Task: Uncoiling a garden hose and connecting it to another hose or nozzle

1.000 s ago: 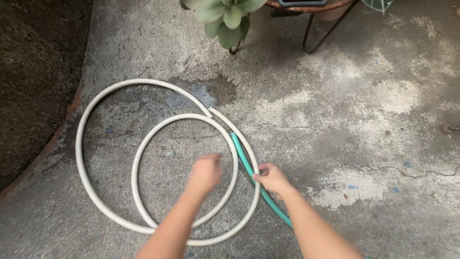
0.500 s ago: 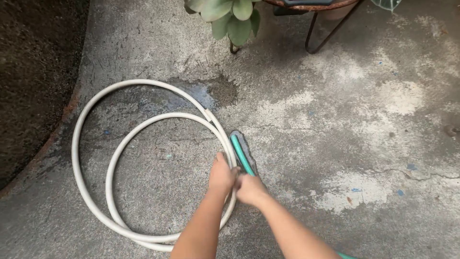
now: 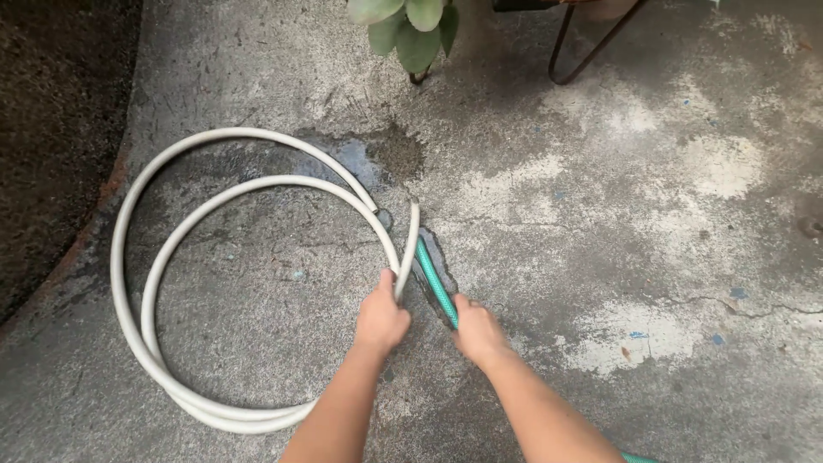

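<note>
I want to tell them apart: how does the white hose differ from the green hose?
The white hose is plain and pale; the green hose is teal with a woven pattern. The white hose lies in two wide loops on the concrete floor; the green hose shows only a short, nearly straight piece. The left hand grips the white hose; the right hand grips the green hose. Both lie by a wet patch.

White hose (image 3: 141, 343) – coiled, green hose (image 3: 435, 287) – straight
</note>
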